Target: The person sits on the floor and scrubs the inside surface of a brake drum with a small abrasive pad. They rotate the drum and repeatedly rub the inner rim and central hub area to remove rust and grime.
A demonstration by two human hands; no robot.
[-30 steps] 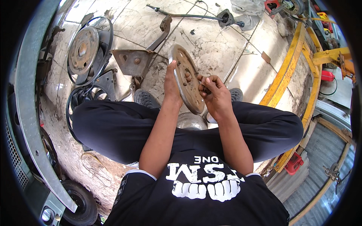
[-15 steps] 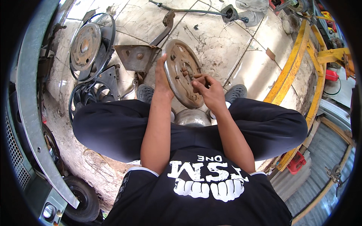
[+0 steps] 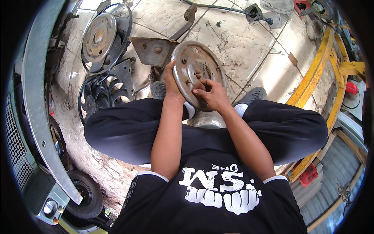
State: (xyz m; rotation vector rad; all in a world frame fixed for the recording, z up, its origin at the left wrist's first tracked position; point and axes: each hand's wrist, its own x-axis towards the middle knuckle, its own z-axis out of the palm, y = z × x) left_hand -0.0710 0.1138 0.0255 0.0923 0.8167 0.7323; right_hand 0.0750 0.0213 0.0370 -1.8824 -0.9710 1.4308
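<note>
My left hand (image 3: 174, 84) grips the left rim of a round, rust-stained metal plate (image 3: 212, 64) with a rolled edge, small studs and several holes, and holds it tilted between my knees. Over the plate's lower face, my right hand (image 3: 212, 95) is closed, thumb and fingers pinched together near a stud. Whatever sits between those fingertips is hidden. Below the plate, a rounded shiny metal piece (image 3: 208, 119) shows between my feet.
Beyond the plate lies a rusty pedal bracket (image 3: 152, 50). To the left are another round metal plate (image 3: 99, 38) and black fans (image 3: 93, 97). A yellow metal frame (image 3: 311, 74) stands at right, a car bumper (image 3: 37, 113) at far left. A cable (image 3: 222, 7) crosses the far floor.
My right hand has moved from near the plate's middle down toward its lower left part. The plate's face has turned more toward me. The whole view has shifted slightly.
</note>
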